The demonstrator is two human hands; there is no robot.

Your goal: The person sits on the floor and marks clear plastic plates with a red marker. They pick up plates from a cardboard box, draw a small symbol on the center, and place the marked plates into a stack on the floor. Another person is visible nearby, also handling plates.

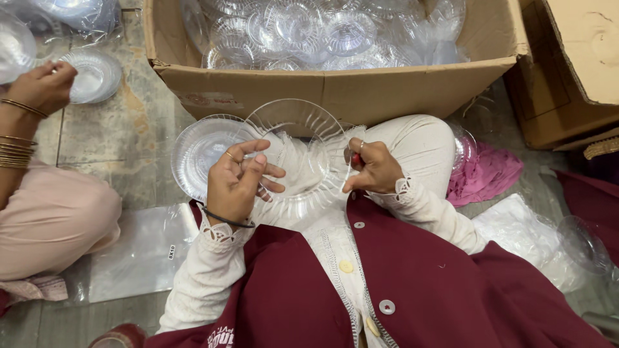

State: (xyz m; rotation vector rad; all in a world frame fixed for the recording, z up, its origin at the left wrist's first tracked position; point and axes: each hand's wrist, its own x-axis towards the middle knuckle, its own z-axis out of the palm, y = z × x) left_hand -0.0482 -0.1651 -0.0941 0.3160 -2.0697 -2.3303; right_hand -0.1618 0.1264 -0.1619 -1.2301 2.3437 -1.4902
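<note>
Clear plastic plates (293, 151) sit between your two hands, held up over your lap just in front of the cardboard box (335, 90). Your left hand (237, 182) is curled around the near-left rim, thumb and fingers closed on the plastic, with a second clear plate (200, 151) fanned out to its left. Your right hand (373, 169) pinches the right rim; something small and red shows at the fingertips, perhaps a nail or a tool, too small to tell. The box is filled with more clear bowls (322, 32) in thin wrap. On the floor to your left lies a flat plastic bag (138, 254). Another person's hand (42, 87) at the upper left touches a separate clear plate (97, 74). A pink cloth (487, 174) lies beside your right knee.
</note>
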